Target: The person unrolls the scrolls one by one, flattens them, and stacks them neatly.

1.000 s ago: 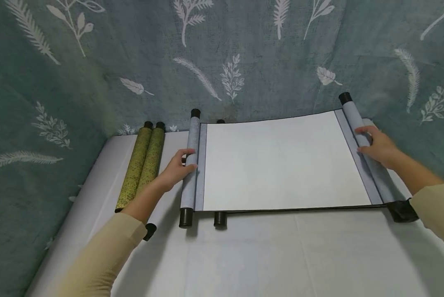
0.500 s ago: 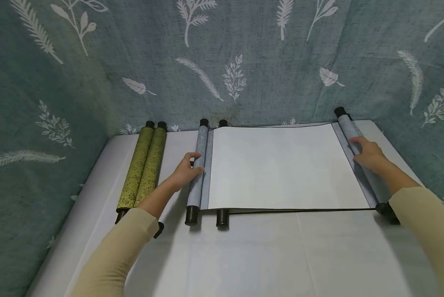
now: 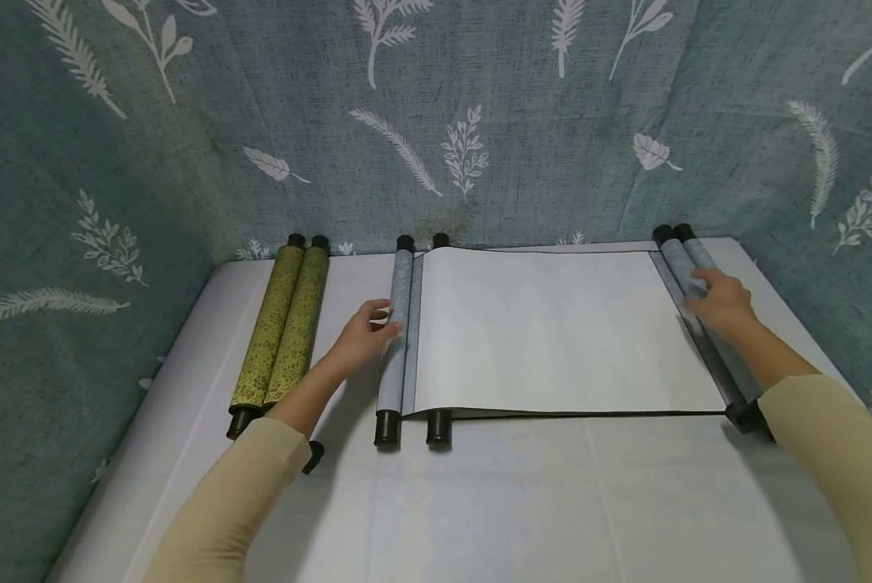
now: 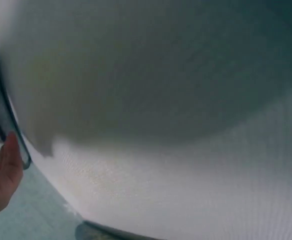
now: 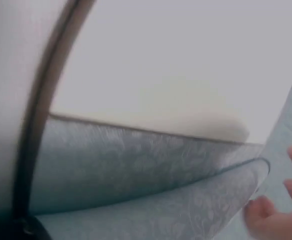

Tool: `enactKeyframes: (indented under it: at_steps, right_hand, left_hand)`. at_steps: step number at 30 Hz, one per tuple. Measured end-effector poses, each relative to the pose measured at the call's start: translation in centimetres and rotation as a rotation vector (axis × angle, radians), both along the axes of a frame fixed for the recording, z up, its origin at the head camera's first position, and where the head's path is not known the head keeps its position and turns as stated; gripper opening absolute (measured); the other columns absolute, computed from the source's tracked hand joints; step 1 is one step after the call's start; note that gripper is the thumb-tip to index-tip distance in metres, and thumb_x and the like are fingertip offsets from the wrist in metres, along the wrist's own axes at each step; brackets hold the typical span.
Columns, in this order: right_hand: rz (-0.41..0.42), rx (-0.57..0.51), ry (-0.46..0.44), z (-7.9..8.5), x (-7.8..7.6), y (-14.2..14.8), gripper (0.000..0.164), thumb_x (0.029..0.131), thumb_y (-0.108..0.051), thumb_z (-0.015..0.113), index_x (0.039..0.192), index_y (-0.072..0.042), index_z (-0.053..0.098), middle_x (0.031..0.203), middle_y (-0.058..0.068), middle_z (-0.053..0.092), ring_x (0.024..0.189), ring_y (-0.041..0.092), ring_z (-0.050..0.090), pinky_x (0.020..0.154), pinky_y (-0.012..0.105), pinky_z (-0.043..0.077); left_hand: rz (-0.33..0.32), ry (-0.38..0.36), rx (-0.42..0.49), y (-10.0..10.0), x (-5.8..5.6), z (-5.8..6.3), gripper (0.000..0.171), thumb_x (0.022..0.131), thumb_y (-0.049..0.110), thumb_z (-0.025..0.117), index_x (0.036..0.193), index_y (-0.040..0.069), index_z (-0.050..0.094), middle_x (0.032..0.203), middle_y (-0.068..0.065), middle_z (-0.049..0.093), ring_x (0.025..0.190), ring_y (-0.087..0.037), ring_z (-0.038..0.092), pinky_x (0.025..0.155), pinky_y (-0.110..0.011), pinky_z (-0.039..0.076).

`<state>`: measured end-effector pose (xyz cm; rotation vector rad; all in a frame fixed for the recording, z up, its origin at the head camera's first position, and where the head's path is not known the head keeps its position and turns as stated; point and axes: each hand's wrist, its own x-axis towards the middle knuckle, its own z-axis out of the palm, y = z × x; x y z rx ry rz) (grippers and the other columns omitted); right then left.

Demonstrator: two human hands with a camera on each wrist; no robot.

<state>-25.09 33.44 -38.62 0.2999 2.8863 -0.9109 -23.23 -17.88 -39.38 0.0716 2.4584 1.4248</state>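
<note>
A blue-grey hanging scroll with black end knobs lies unrolled, its white paper [image 3: 567, 332] between two rollers. My left hand [image 3: 359, 338] is at its left roller [image 3: 394, 356], fingertips by the roller's edge and thumb tip lightly against it. In the left wrist view those fingers [image 4: 8, 155] look extended. At the right, my right hand [image 3: 723, 308] is over the roller pair, slightly blurred. The right wrist view has its fingers [image 5: 260, 209] spread beside the end of the patterned roller [image 5: 181, 210]. Another roller [image 3: 439, 429] with black knobs shows partly from beneath the paper.
Two rolled olive-yellow scrolls [image 3: 290, 332] lie side by side on the left of the white table [image 3: 523, 502], partly behind my left forearm. Green leaf-patterned fabric [image 3: 523, 138] rises behind the table and at both sides.
Both hands have lowered the unrolled scroll from raised to lying over the other scroll. The right roller came left and down beside another roller; the hands' hold has loosened.
</note>
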Motion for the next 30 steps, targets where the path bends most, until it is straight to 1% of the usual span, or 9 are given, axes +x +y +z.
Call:
enactKeyframes:
  at_steps: [3, 5, 6, 10, 12, 14, 20, 24, 30]
  right_hand:
    - [0.040, -0.054, 0.069, 0.1, 0.3, -0.8, 0.061, 0.095, -0.018, 0.049, 0.145, 0.008, 0.024, 0.140, 0.039, 0.028, 0.124, 0.056, 0.030, 0.093, 0.063, 0.035]
    - [0.058, -0.081, 0.107, 0.0, 0.4, -1.6, 0.062, 0.097, -0.021, 0.050, 0.145, 0.008, 0.024, 0.143, 0.038, 0.026, 0.126, 0.055, 0.031, 0.095, 0.063, 0.035]
    - [0.067, -0.094, 0.122, 0.0, 0.4, -2.0, 0.063, 0.097, -0.023, 0.050, 0.145, 0.009, 0.024, 0.143, 0.037, 0.025, 0.126, 0.055, 0.030, 0.095, 0.063, 0.034]
    - [0.134, -0.094, 0.208, -0.1, 0.5, -3.7, 0.062, 0.096, -0.023, 0.053, 0.141, 0.012, 0.029, 0.141, 0.037, 0.028, 0.124, 0.054, 0.032, 0.098, 0.061, 0.032]
    - [0.167, -0.086, 0.253, -0.1, 0.5, -4.5, 0.060, 0.095, -0.020, 0.056, 0.139, 0.014, 0.033, 0.139, 0.037, 0.032, 0.123, 0.054, 0.035, 0.098, 0.061, 0.032]
    - [0.188, -0.094, 0.273, 0.0, 0.5, -5.3, 0.060, 0.094, -0.018, 0.058, 0.139, 0.014, 0.033, 0.139, 0.036, 0.033, 0.122, 0.054, 0.035, 0.098, 0.060, 0.033]
    - [0.197, -0.143, 0.236, 0.8, -0.3, -8.1, 0.069, 0.094, -0.022, 0.058, 0.145, 0.008, 0.024, 0.143, 0.034, 0.030, 0.127, 0.051, 0.033, 0.101, 0.059, 0.031]
    - [0.211, -0.153, 0.223, 1.3, -0.9, -10.1, 0.068, 0.094, -0.022, 0.059, 0.146, 0.005, 0.024, 0.143, 0.032, 0.030, 0.128, 0.049, 0.033, 0.102, 0.057, 0.032]
    - [0.280, -0.152, 0.221, 1.7, -1.3, -12.7, 0.068, 0.093, -0.022, 0.060, 0.146, 0.003, 0.026, 0.144, 0.029, 0.030, 0.129, 0.046, 0.034, 0.102, 0.055, 0.033]
  left_hand:
    - [-0.012, 0.028, 0.015, -0.3, 0.1, 0.8, 0.067, 0.097, 0.031, 0.054, 0.150, 0.008, 0.020, 0.147, -0.023, 0.030, 0.131, -0.039, 0.034, 0.101, -0.051, 0.037]
    - [-0.015, 0.030, 0.035, -0.2, 0.6, 2.1, 0.067, 0.096, 0.029, 0.055, 0.150, 0.008, 0.021, 0.146, -0.024, 0.030, 0.131, -0.040, 0.035, 0.101, -0.052, 0.037]
    - [-0.017, 0.038, 0.039, -0.3, 0.7, 2.2, 0.067, 0.096, 0.029, 0.055, 0.150, 0.009, 0.022, 0.146, -0.024, 0.031, 0.130, -0.039, 0.037, 0.100, -0.052, 0.037]
    - [0.001, 0.068, 0.069, -0.2, 1.6, 4.3, 0.062, 0.096, 0.023, 0.056, 0.148, 0.008, 0.027, 0.142, -0.025, 0.035, 0.127, -0.040, 0.039, 0.100, -0.053, 0.036]
    - [0.015, 0.099, 0.072, -0.6, 1.3, 4.3, 0.061, 0.095, 0.022, 0.057, 0.147, 0.008, 0.028, 0.141, -0.025, 0.036, 0.127, -0.040, 0.039, 0.100, -0.053, 0.036]
    - [0.030, 0.126, 0.076, -1.3, 0.8, 3.8, 0.061, 0.095, 0.024, 0.058, 0.147, 0.011, 0.030, 0.141, -0.023, 0.037, 0.127, -0.039, 0.038, 0.100, -0.053, 0.036]
    - [0.070, 0.217, 0.055, -3.4, -0.4, 2.4, 0.065, 0.093, 0.029, 0.060, 0.148, 0.014, 0.029, 0.143, -0.021, 0.035, 0.130, -0.040, 0.034, 0.101, -0.054, 0.034]
    - [0.099, 0.246, 0.044, -4.5, -0.8, 2.4, 0.066, 0.093, 0.029, 0.060, 0.148, 0.012, 0.028, 0.145, -0.022, 0.032, 0.132, -0.041, 0.031, 0.104, -0.054, 0.030]
    - [0.169, 0.265, -0.037, -6.0, -0.9, 2.8, 0.072, 0.092, 0.035, 0.061, 0.149, 0.010, 0.026, 0.147, -0.022, 0.028, 0.133, -0.040, 0.029, 0.105, -0.054, 0.028]
